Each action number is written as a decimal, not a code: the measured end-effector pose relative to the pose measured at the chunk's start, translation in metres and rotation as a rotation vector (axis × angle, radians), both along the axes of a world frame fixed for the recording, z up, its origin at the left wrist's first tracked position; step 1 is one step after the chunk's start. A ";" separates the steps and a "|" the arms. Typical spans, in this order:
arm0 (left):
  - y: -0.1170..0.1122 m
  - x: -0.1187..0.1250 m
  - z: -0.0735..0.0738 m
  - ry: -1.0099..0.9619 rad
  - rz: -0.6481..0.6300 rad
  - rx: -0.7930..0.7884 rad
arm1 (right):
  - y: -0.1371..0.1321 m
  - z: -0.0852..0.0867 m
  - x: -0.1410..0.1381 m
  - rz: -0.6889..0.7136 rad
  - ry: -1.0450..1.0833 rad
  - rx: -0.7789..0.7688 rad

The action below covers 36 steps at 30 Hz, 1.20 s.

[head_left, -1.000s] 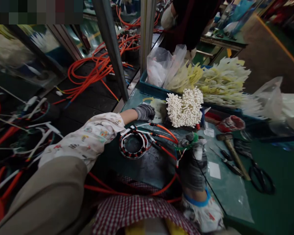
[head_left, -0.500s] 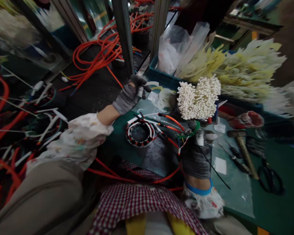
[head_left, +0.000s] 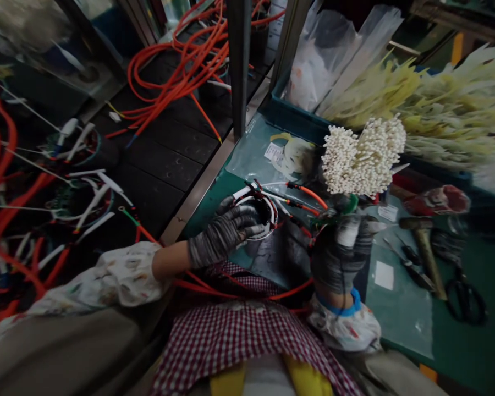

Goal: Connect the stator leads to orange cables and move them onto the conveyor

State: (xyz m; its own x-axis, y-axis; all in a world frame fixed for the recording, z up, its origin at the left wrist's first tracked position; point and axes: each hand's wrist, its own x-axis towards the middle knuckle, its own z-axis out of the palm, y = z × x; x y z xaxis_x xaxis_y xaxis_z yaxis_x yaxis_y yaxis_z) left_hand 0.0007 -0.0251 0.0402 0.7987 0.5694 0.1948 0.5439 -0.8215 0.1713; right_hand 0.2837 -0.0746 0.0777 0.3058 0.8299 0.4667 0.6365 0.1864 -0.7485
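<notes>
Head view: the gloved left hand [head_left: 221, 235] rests open, fingers spread, against the wired motor ring [head_left: 267, 225], while the gloved right hand [head_left: 340, 256] grips a bunch of orange wires [head_left: 307, 199] just beside the ring.

Hammer [head_left: 424, 256], scissors [head_left: 465, 301], blue tray [head_left: 291, 116] w/ cable ties [head_left: 449, 104]

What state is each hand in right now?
Left hand: open, fingers spread against the wired motor stator.
Right hand: closed, holding a green loop; its exact form is unclear.
</notes>
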 end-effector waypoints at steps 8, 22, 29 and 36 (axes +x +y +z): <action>-0.012 -0.026 -0.007 -0.361 -0.067 -0.130 | 0.017 -0.004 -0.069 0.391 -0.703 -0.072; 0.071 -0.006 0.021 -0.452 -0.026 -0.758 | 0.003 -0.014 -0.058 0.516 -0.685 -0.064; 0.018 -0.024 0.025 -0.494 -0.180 -0.496 | -0.037 -0.031 -0.063 0.516 -0.712 -0.085; 0.005 -0.023 0.027 -0.445 -0.150 -0.478 | -0.038 -0.029 -0.061 0.642 -0.673 -0.165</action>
State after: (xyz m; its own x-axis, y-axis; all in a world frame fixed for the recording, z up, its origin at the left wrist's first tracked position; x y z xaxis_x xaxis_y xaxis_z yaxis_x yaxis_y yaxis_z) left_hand -0.0228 -0.0200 0.0674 0.7779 0.5637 0.2779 0.2231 -0.6610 0.7164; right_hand 0.2223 -0.1124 0.0489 -0.5232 0.8175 0.2408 0.7569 0.5756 -0.3095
